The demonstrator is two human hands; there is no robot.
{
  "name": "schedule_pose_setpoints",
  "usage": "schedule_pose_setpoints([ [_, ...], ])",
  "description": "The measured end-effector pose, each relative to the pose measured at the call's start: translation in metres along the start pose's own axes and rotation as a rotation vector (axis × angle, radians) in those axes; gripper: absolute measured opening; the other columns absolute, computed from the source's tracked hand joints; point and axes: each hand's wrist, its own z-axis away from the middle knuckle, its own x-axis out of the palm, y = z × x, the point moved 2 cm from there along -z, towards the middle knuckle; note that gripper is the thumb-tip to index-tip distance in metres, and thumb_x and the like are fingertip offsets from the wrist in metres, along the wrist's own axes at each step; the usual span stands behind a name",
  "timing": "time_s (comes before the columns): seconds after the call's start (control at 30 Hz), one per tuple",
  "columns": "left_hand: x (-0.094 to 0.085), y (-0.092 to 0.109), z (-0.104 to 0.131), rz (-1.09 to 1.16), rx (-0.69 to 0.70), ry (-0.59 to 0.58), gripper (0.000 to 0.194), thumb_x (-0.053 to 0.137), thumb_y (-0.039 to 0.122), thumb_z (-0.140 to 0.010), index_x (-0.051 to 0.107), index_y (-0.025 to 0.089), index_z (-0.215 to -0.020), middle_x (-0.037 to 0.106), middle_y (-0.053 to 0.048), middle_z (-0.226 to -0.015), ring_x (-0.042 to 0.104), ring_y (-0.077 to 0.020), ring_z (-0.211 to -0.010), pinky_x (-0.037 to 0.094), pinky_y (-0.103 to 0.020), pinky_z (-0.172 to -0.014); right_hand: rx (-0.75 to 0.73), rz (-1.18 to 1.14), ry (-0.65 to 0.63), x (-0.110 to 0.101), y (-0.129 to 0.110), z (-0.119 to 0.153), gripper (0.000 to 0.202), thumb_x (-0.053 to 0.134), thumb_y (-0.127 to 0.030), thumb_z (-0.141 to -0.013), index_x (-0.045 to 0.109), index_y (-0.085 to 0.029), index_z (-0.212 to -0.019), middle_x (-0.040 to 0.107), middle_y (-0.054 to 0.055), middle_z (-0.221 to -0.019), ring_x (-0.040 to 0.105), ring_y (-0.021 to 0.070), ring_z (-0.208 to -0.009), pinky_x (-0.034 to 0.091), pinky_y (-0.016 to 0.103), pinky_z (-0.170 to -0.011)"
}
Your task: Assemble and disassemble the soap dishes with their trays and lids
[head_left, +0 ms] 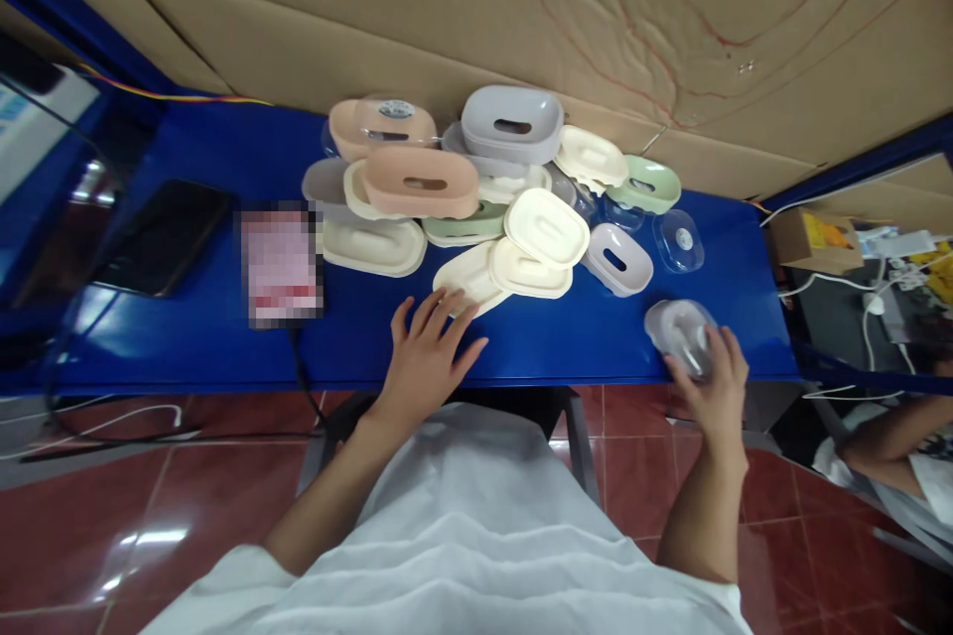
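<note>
My left hand (430,357) lies with fingers spread at the table's front, its fingertips touching or just over a cream oval soap dish piece (471,280). Two more cream pieces (547,226) overlap that one. At the front right, my right hand (715,387) is closed around the side of a pale grey soap box (679,332) with a clear cover. Behind the hands lies a pile of soap dish parts, among them a peach tray (421,181), a grey tray (513,119) and a green tray (647,182). A pale lilac tray (617,260) and a loose clear lid (679,240) lie nearer my right hand.
The blue table (357,327) backs onto a cardboard wall (372,10). On the left are a black phone-like slab (165,236), a blurred-out pink item (281,263) and a black cable (299,367). Another person's arm (889,437) shows at far right, below a small cardboard box (815,240).
</note>
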Motion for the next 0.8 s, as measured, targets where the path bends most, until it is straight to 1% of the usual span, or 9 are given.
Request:
schedule_pose_setpoints([
  [0.07,-0.002,-0.006,0.006,0.011,0.006,-0.005,0.041,0.063,0.031,-0.104,0.061,0.028,-0.145,0.067,-0.012,-0.147,0.057,-0.0365,-0.144,0.038,-0.061,-0.122,0.022,0.043,0.09,0.009,0.038,-0.018,0.083,0.074,-0.068,-0.089,0.055,-0.022,-0.155,0.05,0.026,-0.158,0.05,0.0494,-0.144,0.043,0.072,-0.113],
  [0.2,-0.008,-0.009,0.019,0.006,0.019,0.039,0.027,0.065,0.026,-0.102,0.068,0.023,-0.128,0.072,-0.012,-0.134,0.062,-0.0348,-0.137,0.051,-0.055,-0.114,0.094,0.076,0.195,0.031,0.091,-0.069,0.086,0.071,-0.079,-0.084,0.063,-0.017,-0.144,0.053,0.034,-0.148,0.053,0.0506,-0.135,0.043,0.064,-0.107],
  [0.3,-0.01,-0.01,0.027,-0.036,0.023,0.082,0.017,0.067,0.025,-0.101,0.068,0.022,-0.118,0.074,-0.012,-0.124,0.066,-0.0341,-0.131,0.055,-0.053,-0.109,0.168,0.098,0.232,0.044,0.11,-0.106,0.092,0.07,-0.086,-0.079,0.065,-0.014,-0.136,0.054,0.038,-0.142,0.055,0.0489,-0.126,0.04,0.063,-0.101],
  [0.37,-0.011,-0.011,0.03,-0.049,0.029,0.113,0.013,0.069,0.023,-0.1,0.067,0.021,-0.113,0.074,-0.012,-0.121,0.067,-0.0336,-0.128,0.057,-0.052,-0.107,0.229,0.122,0.235,0.05,0.112,-0.126,0.097,0.071,-0.087,-0.076,0.066,-0.012,-0.136,0.054,0.04,-0.141,0.053,0.0496,-0.125,0.038,0.065,-0.099],
  [0.43,-0.011,-0.012,0.031,-0.041,0.043,0.136,0.013,0.07,0.02,-0.099,0.065,0.02,-0.11,0.073,-0.012,-0.119,0.067,-0.0329,-0.127,0.059,-0.051,-0.106,0.264,0.16,0.234,0.053,0.102,-0.14,0.099,0.068,-0.087,-0.079,0.065,-0.009,-0.14,0.05,0.043,-0.147,0.048,0.0539,-0.133,0.033,0.071,-0.101],
  [0.5,-0.012,-0.013,0.032,-0.016,0.066,0.135,0.013,0.07,0.017,-0.097,0.064,0.02,-0.109,0.072,-0.012,-0.118,0.067,-0.0322,-0.127,0.059,-0.05,-0.107,0.189,0.177,0.214,0.055,0.077,-0.15,0.091,0.06,-0.081,-0.091,0.063,-0.008,-0.146,0.046,0.041,-0.155,0.041,0.0544,-0.144,0.029,0.073,-0.108],
  [0.63,-0.017,-0.015,0.034,0.036,0.098,0.077,0.014,0.07,0.015,-0.094,0.063,0.021,-0.105,0.07,-0.01,-0.117,0.066,-0.0313,-0.128,0.06,-0.049,-0.107,-0.181,0.072,0.058,0.061,0.003,-0.164,0.057,0.04,-0.055,-0.11,0.067,-0.018,-0.144,0.053,0.022,-0.161,0.044,0.0376,-0.152,0.032,0.058,-0.12],
  [0.73,-0.022,-0.016,0.036,0.043,0.112,0.057,0.017,0.07,0.013,-0.093,0.061,0.022,-0.105,0.07,-0.01,-0.117,0.065,-0.0318,-0.128,0.061,-0.05,-0.106,-0.284,0.051,0.007,0.07,-0.04,-0.187,0.047,0.041,-0.042,-0.111,0.064,-0.022,-0.147,0.055,0.015,-0.161,0.046,0.0324,-0.152,0.033,0.056,-0.122],
  [0.8,-0.025,-0.017,0.037,0.05,0.118,0.047,0.018,0.07,0.012,-0.093,0.061,0.022,-0.106,0.07,-0.01,-0.117,0.065,-0.0321,-0.128,0.061,-0.05,-0.106,-0.268,0.061,-0.018,0.08,-0.052,-0.212,0.048,0.048,-0.041,-0.108,0.062,-0.02,-0.15,0.056,0.016,-0.161,0.046,0.0339,-0.152,0.032,0.059,-0.122],
])
